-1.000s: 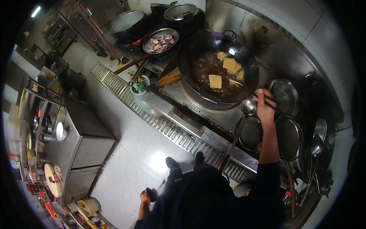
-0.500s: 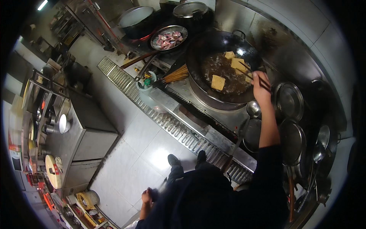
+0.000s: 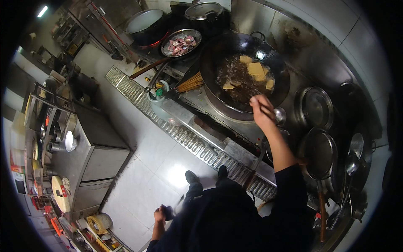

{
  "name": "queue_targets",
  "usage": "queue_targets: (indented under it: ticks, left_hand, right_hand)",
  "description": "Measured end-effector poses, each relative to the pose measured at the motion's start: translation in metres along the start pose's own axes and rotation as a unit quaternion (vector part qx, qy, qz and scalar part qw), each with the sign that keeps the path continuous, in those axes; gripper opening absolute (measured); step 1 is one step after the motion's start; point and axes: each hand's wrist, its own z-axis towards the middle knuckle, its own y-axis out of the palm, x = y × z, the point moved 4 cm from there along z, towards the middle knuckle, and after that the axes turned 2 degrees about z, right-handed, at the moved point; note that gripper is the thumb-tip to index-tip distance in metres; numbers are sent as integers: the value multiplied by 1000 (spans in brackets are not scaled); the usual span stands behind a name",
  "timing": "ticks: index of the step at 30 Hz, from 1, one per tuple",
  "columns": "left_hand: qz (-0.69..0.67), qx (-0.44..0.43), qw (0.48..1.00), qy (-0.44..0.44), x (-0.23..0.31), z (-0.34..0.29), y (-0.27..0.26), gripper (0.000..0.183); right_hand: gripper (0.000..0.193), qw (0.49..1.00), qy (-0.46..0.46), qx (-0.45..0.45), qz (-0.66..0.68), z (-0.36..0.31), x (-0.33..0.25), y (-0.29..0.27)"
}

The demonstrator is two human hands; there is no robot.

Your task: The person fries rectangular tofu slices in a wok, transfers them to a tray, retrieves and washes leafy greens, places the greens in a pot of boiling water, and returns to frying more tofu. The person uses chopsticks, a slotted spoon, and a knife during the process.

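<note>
My right hand point(image 3: 262, 110) is closed around chopsticks at the near rim of a large black wok point(image 3: 208, 63). Their tips are hard to make out in the bubbling dark oil. Several yellow tofu pieces point(image 3: 255, 69) float there, most of them clustered on the far right side. One piece point(image 3: 228, 85) sits apart at the left, partly under the surface. Just right of my hand lies the round bowl of a ladle point(image 3: 280, 116). My left hand point(image 3: 159, 214) hangs low beside my body, its fingers closed against a small dark object point(image 3: 168, 213) that I cannot make out.
Left of the wok, a strainer point(image 3: 171, 51) holds pinkish meat pieces, with pots point(image 3: 145, 22) behind. A bamboo brush point(image 3: 191, 82) lies against the stove. Round pans point(image 3: 317, 153) crowd the right side. A metal grate point(image 3: 184, 138) runs along the stove front; a steel cabinet point(image 3: 105, 161) stands left.
My right hand has moved left and nearer to me, down to the wok's near rim. The left tofu piece now shows less above the oil. My left hand stays low.
</note>
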Motion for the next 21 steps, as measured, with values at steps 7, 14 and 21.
queue_targets:
  ticks: [7,14,21]
  left_hand:
    - [-31,36,999,-14,8,2,2,43]
    - [35,8,999,-34,-11,-7,5,39]
    - [-44,30,996,-67,-30,-4,2,35]
  right_hand:
    - [23,966,-5,173,194,49,3,-37]
    - [21,984,-110,82,-113,77,3,-58]
    - [10,999,-1,45,19,24,23,-77]
